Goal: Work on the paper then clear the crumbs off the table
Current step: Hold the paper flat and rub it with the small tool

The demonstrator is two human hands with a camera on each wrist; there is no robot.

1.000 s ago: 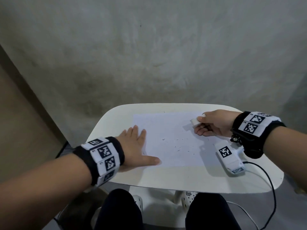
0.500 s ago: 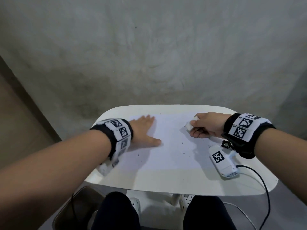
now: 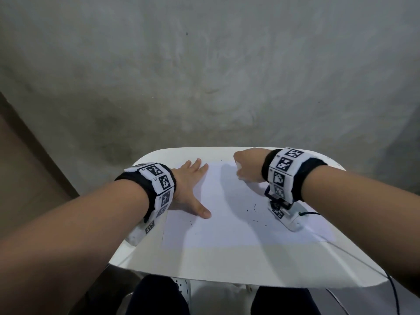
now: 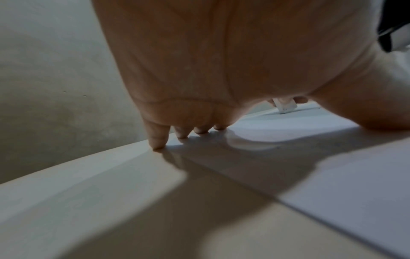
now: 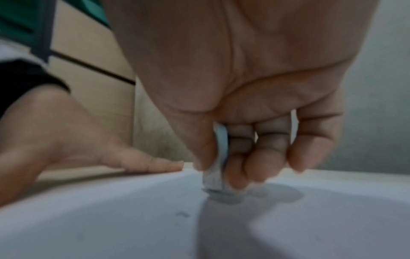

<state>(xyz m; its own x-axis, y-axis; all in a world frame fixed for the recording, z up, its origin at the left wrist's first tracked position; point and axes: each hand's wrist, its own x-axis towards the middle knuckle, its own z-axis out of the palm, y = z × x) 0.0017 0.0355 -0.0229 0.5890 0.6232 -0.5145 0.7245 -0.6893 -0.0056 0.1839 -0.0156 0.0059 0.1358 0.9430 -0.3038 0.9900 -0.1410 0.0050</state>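
Observation:
A white sheet of paper (image 3: pixel 227 212) lies on the small white table (image 3: pixel 227 264). My left hand (image 3: pixel 193 185) lies flat on the sheet's far left part, fingers straight and thumb spread; its fingertips (image 4: pixel 158 143) press down at the paper's edge. My right hand (image 3: pixel 246 169) is at the sheet's far right and pinches a white eraser (image 5: pixel 218 168) between thumb and fingers. The eraser's lower end touches the paper (image 5: pixel 155 219). Thin dark eraser crumbs (image 3: pixel 252 208) lie scattered over the sheet's middle and lower left.
A grey concrete wall stands right behind the table. The wrist camera module (image 3: pixel 284 215) hangs under my right wrist just above the paper, and its black cable (image 3: pixel 391 283) runs off the table's right front corner. My knees are under the front edge.
My left hand slid from the sheet's near left to its far left part. My right hand carried the eraser a little toward the far edge of the paper.

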